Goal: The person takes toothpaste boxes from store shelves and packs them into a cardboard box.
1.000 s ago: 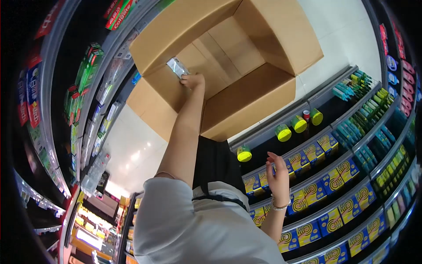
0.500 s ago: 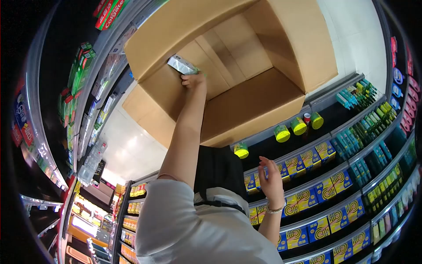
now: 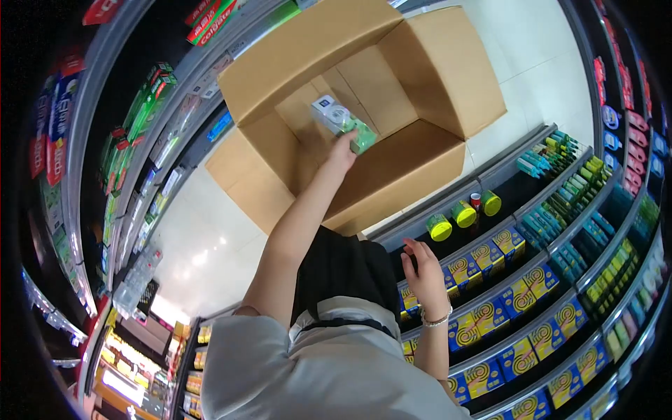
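While held out beside blue-and-yellow boxes (image 3: pixel 481 324), perhaps for balance, shows the right hand (image 3: pixel 426 280) empty, fingers apart. Farther out, shows the left hand (image 3: pixel 344 151) clamped on the green end of a package (image 3: pixel 333 115) over an open carton (image 3: pixel 308 45), apparently leaving the printed white end uncovered. Includes raised walls (image 3: pixel 418 78) blocking sideways travel; beyond, pale floor (image 3: pixel 535 87).

Bright, glare on floor, edges strongly warped.

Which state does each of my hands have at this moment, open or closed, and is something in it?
Left hand: closed on a white-and-green pack.
Right hand: open, fingers loosely bent, nothing visible in it.
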The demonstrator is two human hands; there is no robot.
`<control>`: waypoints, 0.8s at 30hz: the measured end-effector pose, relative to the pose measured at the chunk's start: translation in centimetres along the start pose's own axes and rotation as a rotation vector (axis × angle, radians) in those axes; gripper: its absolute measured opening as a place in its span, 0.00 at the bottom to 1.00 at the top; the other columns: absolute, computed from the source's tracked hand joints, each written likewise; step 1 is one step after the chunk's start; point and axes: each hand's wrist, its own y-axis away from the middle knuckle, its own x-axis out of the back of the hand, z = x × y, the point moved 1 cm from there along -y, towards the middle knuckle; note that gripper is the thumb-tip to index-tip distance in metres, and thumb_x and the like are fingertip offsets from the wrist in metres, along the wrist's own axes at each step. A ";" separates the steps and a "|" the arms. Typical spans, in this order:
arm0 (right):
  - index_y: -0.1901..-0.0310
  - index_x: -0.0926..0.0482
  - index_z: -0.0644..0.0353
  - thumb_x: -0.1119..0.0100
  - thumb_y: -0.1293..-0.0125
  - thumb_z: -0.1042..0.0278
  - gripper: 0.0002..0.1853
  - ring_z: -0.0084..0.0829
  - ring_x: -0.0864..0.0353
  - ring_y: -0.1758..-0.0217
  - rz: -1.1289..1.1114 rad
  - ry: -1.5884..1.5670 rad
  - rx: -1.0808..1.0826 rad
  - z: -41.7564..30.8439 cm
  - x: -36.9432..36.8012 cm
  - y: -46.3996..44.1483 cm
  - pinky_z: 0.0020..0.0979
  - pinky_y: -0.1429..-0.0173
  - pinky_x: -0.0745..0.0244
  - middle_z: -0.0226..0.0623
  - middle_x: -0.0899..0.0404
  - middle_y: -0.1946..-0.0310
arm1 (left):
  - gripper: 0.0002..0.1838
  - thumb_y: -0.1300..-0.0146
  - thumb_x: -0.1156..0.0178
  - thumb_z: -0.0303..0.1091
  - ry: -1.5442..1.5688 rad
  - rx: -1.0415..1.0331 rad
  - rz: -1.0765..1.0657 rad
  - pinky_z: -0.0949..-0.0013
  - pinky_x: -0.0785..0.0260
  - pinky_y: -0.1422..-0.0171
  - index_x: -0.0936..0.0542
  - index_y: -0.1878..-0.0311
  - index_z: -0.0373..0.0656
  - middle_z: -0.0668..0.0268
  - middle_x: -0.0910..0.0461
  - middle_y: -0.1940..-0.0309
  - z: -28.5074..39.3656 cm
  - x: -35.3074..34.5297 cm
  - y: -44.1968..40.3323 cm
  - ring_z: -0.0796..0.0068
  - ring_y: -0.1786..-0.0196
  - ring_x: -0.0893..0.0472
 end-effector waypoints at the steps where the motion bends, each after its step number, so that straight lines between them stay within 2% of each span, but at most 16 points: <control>1: 0.57 0.29 0.65 0.47 0.46 0.76 0.13 0.45 0.26 0.63 0.010 0.016 0.011 -0.1 -0.1 0.5 0.36 0.59 0.30 0.47 0.26 0.68 | 0.19 0.45 0.44 0.24 -0.006 0.046 -0.093 0.61 0.35 0.42 0.33 0.49 0.39 0.62 0.28 0.52 0.0 -1.2 2.9 0.66 0.48 0.28; 2: 0.57 0.29 0.65 0.47 0.46 0.76 0.13 0.45 0.26 0.63 0.035 0.015 0.022 -0.2 -0.2 1.1 0.36 0.59 0.30 0.47 0.26 0.68 | 0.18 0.44 0.45 0.26 -0.012 0.090 -0.186 0.61 0.36 0.41 0.33 0.49 0.38 0.62 0.28 0.52 -0.1 -1.9 5.5 0.66 0.47 0.29; 4: 0.56 0.29 0.65 0.47 0.47 0.76 0.14 0.45 0.26 0.63 0.072 -0.003 0.042 -0.4 -0.4 2.2 0.36 0.59 0.30 0.47 0.26 0.68 | 0.21 0.44 0.45 0.27 -0.003 0.204 -0.382 0.58 0.35 0.44 0.35 0.47 0.47 0.67 0.29 0.51 -0.8 -1.7 9.0 0.68 0.48 0.28; 5: 0.55 0.29 0.64 0.47 0.46 0.77 0.15 0.42 0.25 0.64 0.102 -0.027 0.075 -0.3 -0.5 2.8 0.34 0.58 0.30 0.45 0.26 0.68 | 0.21 0.44 0.45 0.27 -0.014 0.191 -0.410 0.58 0.35 0.44 0.35 0.47 0.47 0.67 0.29 0.51 -0.7 -2.1 11.7 0.68 0.48 0.28; 6: 0.55 0.29 0.64 0.47 0.46 0.77 0.15 0.42 0.25 0.64 0.124 -0.025 0.097 -0.4 -0.6 3.4 0.34 0.58 0.30 0.45 0.26 0.68 | 0.22 0.43 0.46 0.27 -0.102 0.190 -0.420 0.53 0.37 0.42 0.37 0.44 0.47 0.65 0.31 0.49 -0.4 -3.0 15.5 0.65 0.46 0.30; 7: 0.54 0.29 0.64 0.47 0.45 0.77 0.15 0.39 0.25 0.64 0.191 -0.088 0.099 -0.6 -0.6 3.9 0.33 0.58 0.30 0.44 0.26 0.68 | 0.23 0.41 0.47 0.28 -0.189 0.184 -0.427 0.47 0.39 0.41 0.39 0.42 0.47 0.64 0.33 0.47 -0.1 -3.6 18.9 0.62 0.44 0.31; 8: 0.53 0.30 0.64 0.48 0.45 0.77 0.15 0.37 0.25 0.64 0.253 -0.155 0.103 -0.7 -0.6 4.6 0.32 0.58 0.30 0.43 0.26 0.67 | 0.23 0.41 0.47 0.28 -0.195 0.160 -0.448 0.47 0.39 0.41 0.39 0.42 0.47 0.64 0.33 0.47 -0.2 -3.5 21.5 0.62 0.44 0.31; 10: 0.50 0.32 0.64 0.50 0.41 0.77 0.16 0.26 0.25 0.61 0.323 -0.174 0.157 -0.6 -0.8 5.8 0.26 0.55 0.31 0.38 0.26 0.65 | 0.27 0.41 0.47 0.28 -0.245 0.119 -0.647 0.42 0.41 0.42 0.45 0.40 0.51 0.65 0.38 0.43 -0.3 -2.9 25.9 0.61 0.42 0.34; 12: 0.48 0.33 0.63 0.52 0.41 0.77 0.17 0.25 0.26 0.60 0.344 -0.275 0.246 -0.9 -1.0 7.3 0.26 0.53 0.31 0.36 0.26 0.63 | 0.30 0.42 0.47 0.27 -0.282 0.076 -0.738 0.47 0.40 0.41 0.48 0.39 0.51 0.65 0.40 0.42 -0.6 -1.8 29.5 0.63 0.40 0.37; 14: 0.47 0.34 0.63 0.53 0.40 0.78 0.17 0.25 0.27 0.59 0.326 -0.305 0.334 -1.0 -1.4 8.9 0.25 0.52 0.32 0.36 0.26 0.61 | 0.32 0.42 0.46 0.26 -0.406 -0.068 -0.786 0.51 0.40 0.41 0.49 0.38 0.49 0.64 0.40 0.42 -1.1 -0.4 33.3 0.65 0.38 0.38; 15: 0.48 0.34 0.64 0.52 0.40 0.76 0.17 0.27 0.27 0.59 0.297 -0.383 0.370 -1.0 -1.9 9.7 0.27 0.52 0.32 0.39 0.26 0.61 | 0.34 0.43 0.46 0.25 -0.417 -0.106 -0.805 0.56 0.41 0.39 0.52 0.36 0.48 0.64 0.41 0.41 -1.1 0.4 35.4 0.66 0.39 0.38; 16: 0.48 0.34 0.65 0.51 0.40 0.75 0.17 0.30 0.26 0.58 0.259 -0.461 0.399 -1.1 -2.6 10.7 0.29 0.52 0.31 0.41 0.26 0.61 | 0.34 0.43 0.46 0.25 -0.423 -0.136 -0.798 0.56 0.41 0.39 0.52 0.36 0.48 0.64 0.41 0.41 -1.2 1.7 37.2 0.66 0.39 0.38; 18: 0.48 0.35 0.66 0.53 0.39 0.74 0.17 0.28 0.27 0.56 0.182 -0.505 0.478 -1.5 -3.8 12.4 0.28 0.50 0.33 0.40 0.27 0.59 | 0.36 0.44 0.46 0.23 -0.502 -0.242 -0.804 0.59 0.42 0.38 0.54 0.35 0.47 0.64 0.42 0.41 -1.6 4.3 40.3 0.67 0.38 0.39; 20: 0.47 0.36 0.68 0.56 0.37 0.72 0.17 0.28 0.28 0.54 0.022 -0.706 0.537 -2.4 -5.5 13.4 0.27 0.48 0.35 0.40 0.28 0.58 | 0.38 0.46 0.45 0.22 -0.483 -0.321 -0.804 0.62 0.44 0.37 0.54 0.35 0.44 0.63 0.42 0.41 -1.7 7.1 42.3 0.68 0.37 0.40; 22: 0.46 0.37 0.69 0.57 0.36 0.70 0.18 0.27 0.29 0.53 -0.105 -0.722 0.578 -3.8 -7.2 14.7 0.27 0.46 0.37 0.39 0.29 0.57 | 0.38 0.47 0.43 0.22 -0.609 -0.503 -0.749 0.63 0.46 0.36 0.52 0.36 0.41 0.62 0.41 0.41 -1.8 10.5 43.9 0.69 0.37 0.42; 24: 0.46 0.38 0.68 0.57 0.36 0.71 0.18 0.26 0.30 0.54 -0.195 -0.698 0.610 -5.4 -9.0 15.8 0.27 0.46 0.37 0.38 0.29 0.57 | 0.37 0.47 0.43 0.22 -0.582 -0.577 -0.684 0.64 0.48 0.35 0.52 0.36 0.39 0.61 0.42 0.41 -1.8 12.9 46.4 0.69 0.37 0.42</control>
